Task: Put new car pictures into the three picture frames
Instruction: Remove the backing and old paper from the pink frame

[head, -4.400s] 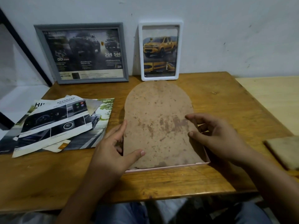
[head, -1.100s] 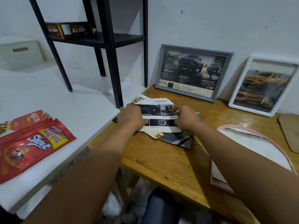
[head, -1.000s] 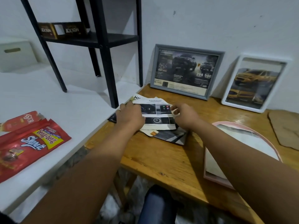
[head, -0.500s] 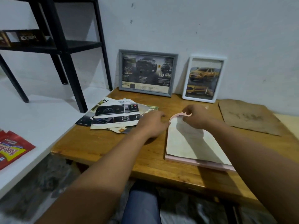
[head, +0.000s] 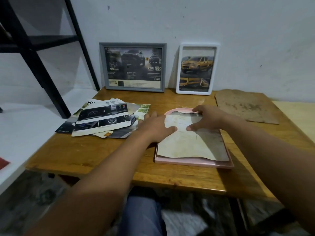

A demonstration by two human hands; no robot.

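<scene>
Pink arched frame (head: 194, 162): face down, backing off, old stained paper sheet (head: 187, 143) now under both thumbs.
Left hand (head: 154, 127): back from the brochures, fingers spread flat, gripping nothing.
Right hand (head: 207, 118): fingertips curled at sheet's top edge, pinch uncertain.
Loose car brochures (head: 102, 119): beyond left fingertips, unpicked.
Brown arched backing board (head: 245, 106): beyond right hand.

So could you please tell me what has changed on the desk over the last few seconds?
The brown arch-shaped backing board came off the pink arched frame and lies at the right rear. Both hands left the brochure pile; left hand and right hand now rest on the exposed stained paper. Grey frame and white frame stayed.
</scene>
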